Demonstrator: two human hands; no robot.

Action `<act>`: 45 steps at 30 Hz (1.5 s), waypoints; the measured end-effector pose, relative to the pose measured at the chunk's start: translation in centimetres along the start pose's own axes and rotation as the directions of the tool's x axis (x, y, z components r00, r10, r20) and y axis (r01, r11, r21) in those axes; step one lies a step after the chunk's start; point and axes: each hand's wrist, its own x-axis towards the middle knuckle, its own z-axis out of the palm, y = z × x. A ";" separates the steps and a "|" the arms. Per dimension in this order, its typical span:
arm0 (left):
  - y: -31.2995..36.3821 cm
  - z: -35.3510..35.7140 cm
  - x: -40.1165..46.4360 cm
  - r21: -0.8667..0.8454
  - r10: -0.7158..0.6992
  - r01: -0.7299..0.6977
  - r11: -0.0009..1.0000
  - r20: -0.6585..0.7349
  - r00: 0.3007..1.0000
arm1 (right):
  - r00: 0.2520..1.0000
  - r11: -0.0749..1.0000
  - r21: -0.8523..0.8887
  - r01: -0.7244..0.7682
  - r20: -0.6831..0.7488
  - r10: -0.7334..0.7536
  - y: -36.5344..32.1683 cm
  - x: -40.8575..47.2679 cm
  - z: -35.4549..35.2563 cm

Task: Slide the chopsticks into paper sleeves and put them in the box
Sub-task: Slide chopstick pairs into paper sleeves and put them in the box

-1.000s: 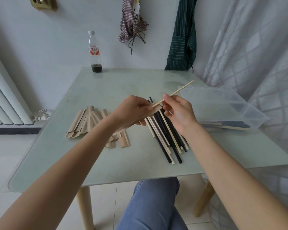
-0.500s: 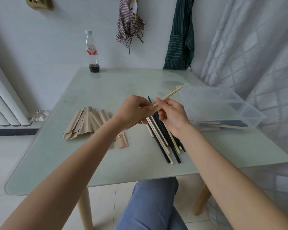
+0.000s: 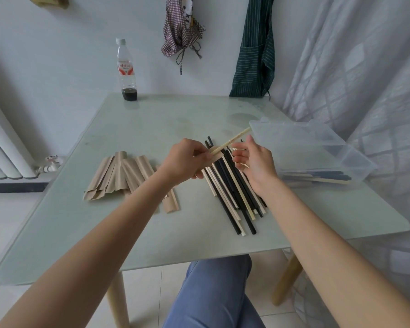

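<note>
My left hand (image 3: 186, 158) grips a brown paper sleeve (image 3: 214, 159) with a light wooden chopstick (image 3: 234, 138) partly inside it, its free end pointing up and right. My right hand (image 3: 255, 162) hovers just right of the chopstick with its fingers spread, holding nothing. Under both hands lies a pile of black and light chopsticks (image 3: 234, 192) on the glass table. Several empty brown sleeves (image 3: 118, 174) lie fanned out to the left. The clear plastic box (image 3: 317, 150) stands at the right, with a few sleeved chopsticks (image 3: 317, 177) along its near side.
A plastic bottle (image 3: 127, 72) with dark liquid stands at the table's (image 3: 152, 129) far left. Two aprons hang on the wall behind. A radiator is at the left, a curtain at the right. My knee shows under the table's near edge.
The chopstick has slid deeper into the sleeve, so less of it sticks out. My right hand has let go of it and spread its fingers.
</note>
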 end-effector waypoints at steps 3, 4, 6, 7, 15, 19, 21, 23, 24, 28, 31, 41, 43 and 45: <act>-0.8 0.1 0.4 0.024 -0.034 0.035 0.999 -0.056 0.998 | 0.981 0.619 -0.777 0.116 -0.006 -0.192 1.6 1.4 -1.1; -0.9 0.1 0.6 0.029 -0.045 0.047 0.998 -0.063 0.997 | 0.979 0.431 -0.893 0.126 0.042 -0.200 2.2 1.8 -1.4; -1.1 0.2 0.8 0.023 -0.063 0.065 0.998 -0.065 0.996 | 0.983 0.210 -0.968 0.138 0.109 -0.145 3.2 2.5 -1.7; -1.1 0.3 0.9 0.016 -0.067 0.068 0.998 -0.066 0.996 | 0.983 0.134 -0.981 0.141 0.123 -0.133 3.5 2.7 -1.7; -1.9 0.3 2.5 0.001 -0.107 0.108 0.994 -0.057 0.993 | 0.986 -0.142 -0.979 0.143 0.153 -0.061 3.7 6.0 0.3; -2.4 0.1 2.9 0.030 -0.107 0.108 0.994 -0.047 0.993 | 0.995 -0.113 -0.989 0.099 0.102 -0.023 3.3 6.8 0.8; -2.2 0.2 3.1 0.041 -0.099 0.100 0.994 -0.042 0.994 | 0.998 -0.085 -0.995 0.056 0.058 -0.018 2.8 7.2 0.5; -2.4 0.3 3.4 0.037 -0.108 0.109 0.993 -0.039 0.993 | 0.999 -0.078 -0.996 0.046 0.045 0.007 2.5 7.5 0.6; -2.4 0.3 3.5 0.037 -0.112 0.113 0.993 -0.038 0.993 | 0.999 -0.078 -0.996 0.044 0.043 0.013 2.3 7.5 0.6; -2.5 0.3 3.9 0.039 -0.111 0.112 0.993 -0.037 0.993 | 0.999 -0.081 -0.996 0.030 0.028 0.024 2.2 7.7 0.7; -2.8 0.1 4.0 0.064 -0.106 0.109 0.992 -0.045 0.993 | 0.999 -0.098 -0.995 0.027 0.029 -0.019 2.4 7.2 0.9; -3.1 -1.4 3.1 0.052 -0.090 0.103 0.993 -0.215 0.973 | 0.915 0.239 -0.887 0.396 0.359 -0.186 0.8 4.4 2.6; -3.0 -1.6 2.6 0.049 -0.087 0.101 0.994 -0.239 0.967 | 0.910 0.319 -0.854 0.411 0.363 -0.199 0.5 3.3 2.8; -2.9 -1.8 2.1 0.044 -0.085 0.098 0.994 -0.246 0.966 | 0.919 0.354 -0.849 0.392 0.342 -0.197 0.3 2.3 2.7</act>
